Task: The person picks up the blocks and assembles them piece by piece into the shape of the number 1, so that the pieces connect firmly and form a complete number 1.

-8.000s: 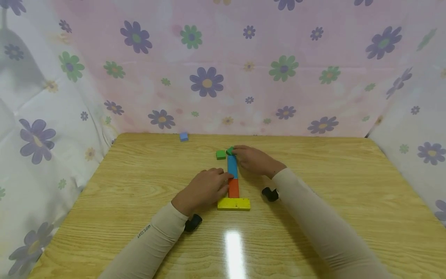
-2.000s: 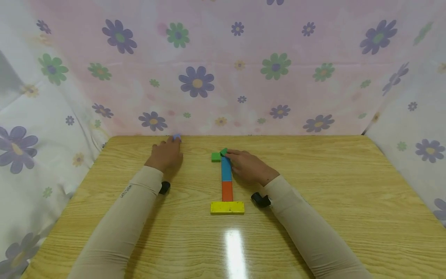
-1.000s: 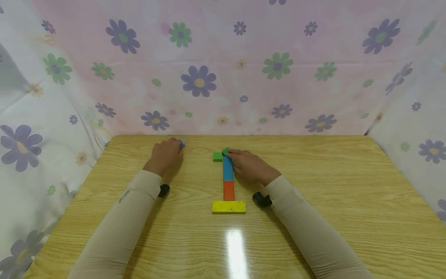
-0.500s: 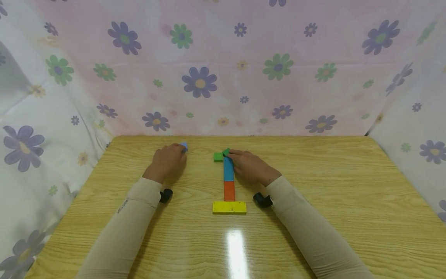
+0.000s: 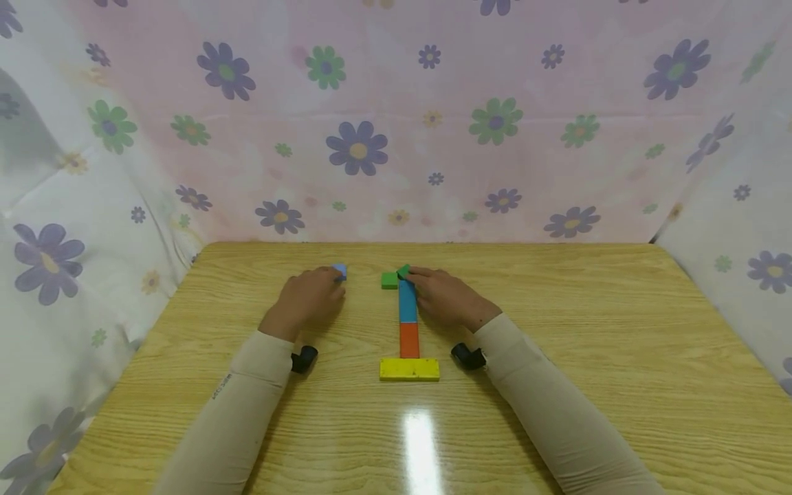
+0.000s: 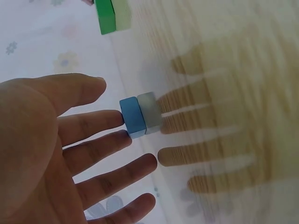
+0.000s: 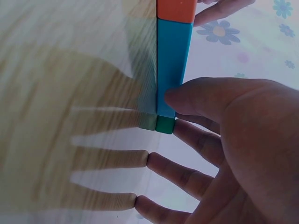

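Observation:
My left hand has index and middle fingertips on a small light-blue block, with the thumb apart from it. The fingers stay nearly straight and the block lies on the table. My right hand is at the far end of a row of flat blocks. Its thumb touches the long blue block, and a fingertip presses the small green triangular block there. In the head view that triangle is partly covered by fingers. A green square block sits just left of it.
Below the long blue block lie a red-orange block and a crosswise yellow bar. A black wrist camera hangs under the left wrist. Behind the wooden table rises a flowered cloth.
The left hand has moved from the row to the light-blue block and slid it rightward and nearer from the table's back edge. The right hand stays at the green triangle.

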Demonstrator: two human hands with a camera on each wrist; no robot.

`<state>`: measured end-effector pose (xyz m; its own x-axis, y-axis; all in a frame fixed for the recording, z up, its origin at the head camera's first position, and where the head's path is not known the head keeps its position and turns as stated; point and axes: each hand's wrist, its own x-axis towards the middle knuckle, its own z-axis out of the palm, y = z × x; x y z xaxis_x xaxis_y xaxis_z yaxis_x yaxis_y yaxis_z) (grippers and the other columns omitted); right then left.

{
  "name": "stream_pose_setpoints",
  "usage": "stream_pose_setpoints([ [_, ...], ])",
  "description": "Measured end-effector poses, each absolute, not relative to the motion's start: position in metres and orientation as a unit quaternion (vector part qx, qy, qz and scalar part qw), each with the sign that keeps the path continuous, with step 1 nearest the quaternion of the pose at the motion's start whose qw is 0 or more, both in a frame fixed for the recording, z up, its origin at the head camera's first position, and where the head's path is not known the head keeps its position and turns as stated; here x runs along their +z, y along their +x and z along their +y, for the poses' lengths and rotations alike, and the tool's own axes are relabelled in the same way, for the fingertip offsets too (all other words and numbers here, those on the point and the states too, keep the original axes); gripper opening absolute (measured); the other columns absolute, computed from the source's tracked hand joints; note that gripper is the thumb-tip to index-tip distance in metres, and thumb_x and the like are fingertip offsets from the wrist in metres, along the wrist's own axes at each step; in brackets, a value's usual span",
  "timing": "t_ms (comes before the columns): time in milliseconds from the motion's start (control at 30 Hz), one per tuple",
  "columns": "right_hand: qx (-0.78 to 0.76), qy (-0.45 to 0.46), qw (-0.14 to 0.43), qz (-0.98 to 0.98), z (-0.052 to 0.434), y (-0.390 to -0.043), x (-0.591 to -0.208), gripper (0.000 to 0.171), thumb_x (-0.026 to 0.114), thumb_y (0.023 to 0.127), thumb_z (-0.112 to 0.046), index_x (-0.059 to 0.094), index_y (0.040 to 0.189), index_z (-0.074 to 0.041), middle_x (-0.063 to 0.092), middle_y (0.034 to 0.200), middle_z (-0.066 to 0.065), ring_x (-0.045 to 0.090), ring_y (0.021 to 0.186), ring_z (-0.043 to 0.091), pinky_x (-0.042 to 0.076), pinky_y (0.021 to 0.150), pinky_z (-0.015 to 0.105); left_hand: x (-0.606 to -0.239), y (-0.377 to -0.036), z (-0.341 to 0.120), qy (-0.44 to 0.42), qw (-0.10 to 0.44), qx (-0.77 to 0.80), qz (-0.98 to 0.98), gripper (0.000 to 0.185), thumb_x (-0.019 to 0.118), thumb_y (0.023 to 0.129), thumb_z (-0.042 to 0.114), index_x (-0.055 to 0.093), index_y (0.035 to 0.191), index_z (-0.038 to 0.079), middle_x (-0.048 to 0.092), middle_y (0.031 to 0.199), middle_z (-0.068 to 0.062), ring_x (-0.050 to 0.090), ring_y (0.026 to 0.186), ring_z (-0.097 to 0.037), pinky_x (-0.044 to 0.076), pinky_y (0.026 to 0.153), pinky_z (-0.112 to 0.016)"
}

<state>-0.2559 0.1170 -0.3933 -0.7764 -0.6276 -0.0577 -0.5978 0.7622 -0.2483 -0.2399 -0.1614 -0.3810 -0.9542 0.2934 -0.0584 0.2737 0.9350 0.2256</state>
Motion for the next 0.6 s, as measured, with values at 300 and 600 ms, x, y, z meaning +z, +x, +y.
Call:
stream_pose_setpoints([
  [300,-0.108,-0.325,0.070,0.937,0.1165,-0.2558,-0.3948,0.049,0.048,0.106,-0.016,0.040,0.152,-0.002,0.036,0.160,0.015,0.042,0.144,0.034,0.037,0.116,0.049,-0.3843,-0.2339,-0.1554,0.161,0.040,0.108,0.980,0.043,0.049,0.104,0.026,0.055,0.142,0.007,0.056,0.145,-0.014,0.059,0.124,-0.041,0.046,0.099,-0.064],
  [600,-0.105,-0.325,0.064,0.938,0.1169,-0.2567,-0.3960,0.048,0.047,0.106,-0.017,0.041,0.152,-0.002,0.036,0.160,0.015,0.042,0.144,0.034,0.037,0.116,0.050,-0.3901,-0.2336,-0.1512,0.184,0.036,0.085,0.978,0.044,0.050,0.105,0.026,0.052,0.145,0.009,0.053,0.148,-0.012,0.057,0.127,-0.040,0.042,0.102,-0.066],
])
